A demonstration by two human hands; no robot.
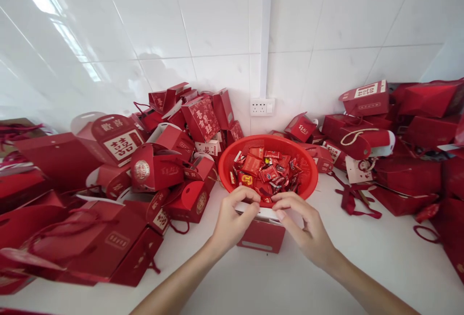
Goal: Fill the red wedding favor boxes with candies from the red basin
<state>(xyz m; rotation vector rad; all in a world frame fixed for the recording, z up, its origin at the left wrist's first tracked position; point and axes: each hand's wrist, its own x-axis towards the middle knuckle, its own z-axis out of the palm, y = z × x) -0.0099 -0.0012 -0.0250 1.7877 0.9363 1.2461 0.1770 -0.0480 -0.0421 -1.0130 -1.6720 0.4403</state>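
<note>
A small red gift box [261,237] stands on the white table right in front of me, its pale top edge between my two hands. My left hand [235,216] pinches the left end of that edge with thumb and forefinger. On the other end, the thumb and fingers of my right hand [306,225] are closed on the same edge. Just behind the box sits a red plastic basket [312,179], holding many red-wrapped candies [270,174]. What is inside the gift box is hidden.
Red gift boxes [159,167] with ribbon handles are heaped on the left. More red boxes [406,175] pile up on the right, beside a dark red ribbon [357,201]. Behind the table [232,286] rises a white tiled wall [217,20] with a power socket [262,107].
</note>
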